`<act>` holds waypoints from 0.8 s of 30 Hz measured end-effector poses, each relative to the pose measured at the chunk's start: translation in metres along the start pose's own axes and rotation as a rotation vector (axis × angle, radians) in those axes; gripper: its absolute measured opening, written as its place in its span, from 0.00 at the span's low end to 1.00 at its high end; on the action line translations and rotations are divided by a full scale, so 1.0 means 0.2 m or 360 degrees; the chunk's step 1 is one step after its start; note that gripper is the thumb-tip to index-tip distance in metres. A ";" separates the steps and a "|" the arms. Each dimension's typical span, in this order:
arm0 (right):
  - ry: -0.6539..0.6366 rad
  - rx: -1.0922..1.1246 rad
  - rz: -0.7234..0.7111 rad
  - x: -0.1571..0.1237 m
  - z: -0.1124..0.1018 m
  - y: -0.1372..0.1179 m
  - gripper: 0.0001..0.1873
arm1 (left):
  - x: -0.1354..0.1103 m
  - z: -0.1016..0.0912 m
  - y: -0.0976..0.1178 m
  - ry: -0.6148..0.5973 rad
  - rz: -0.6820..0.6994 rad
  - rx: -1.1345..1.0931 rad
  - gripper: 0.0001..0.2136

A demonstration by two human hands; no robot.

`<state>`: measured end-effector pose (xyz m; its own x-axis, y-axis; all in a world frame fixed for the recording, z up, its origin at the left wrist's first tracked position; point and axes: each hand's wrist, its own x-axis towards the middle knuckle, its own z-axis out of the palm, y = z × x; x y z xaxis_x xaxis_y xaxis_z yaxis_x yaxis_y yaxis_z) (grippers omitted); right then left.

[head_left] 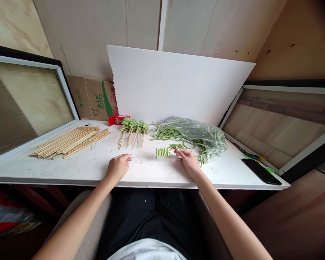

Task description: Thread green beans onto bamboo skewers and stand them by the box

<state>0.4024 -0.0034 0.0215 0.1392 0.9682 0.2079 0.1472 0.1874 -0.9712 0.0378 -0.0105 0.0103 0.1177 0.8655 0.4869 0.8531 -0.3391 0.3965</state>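
Note:
A thin bamboo skewer [144,155] is held roughly level above the white table. Folded green long bean [162,152] is threaded in a tight row near its right end. My left hand [118,167] is closed around the skewer's bare left end. At the other end, my right hand [187,160] is closed in a pinch beside the threaded bean, its fingertips at the skewer's tip. Whether a bit of bean is also between those fingers is too small to tell. Just behind my right fingers lies a small pile of bean bits [176,146].
Bare skewers [67,142] lie in a heap at left. Several finished bean skewers [135,125] are stacked at the back by a red packet [118,119]. A plastic bag of long beans [203,131] stands right of them. A phone [261,171] lies near the right edge.

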 end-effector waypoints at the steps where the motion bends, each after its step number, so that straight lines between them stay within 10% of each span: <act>1: -0.0007 0.0037 0.0031 0.00 0.00 0.00 0.30 | 0.00 0.00 0.00 -0.0005 -0.0003 0.0008 0.15; 24: 0.0048 0.0193 0.0050 -0.01 0.02 -0.02 0.26 | 0.00 0.00 0.00 0.0007 0.0029 -0.0027 0.14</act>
<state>0.3980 -0.0059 0.0246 0.1716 0.9688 0.1791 0.0231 0.1778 -0.9838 0.0373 -0.0096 0.0104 0.1312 0.8575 0.4975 0.8422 -0.3611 0.4004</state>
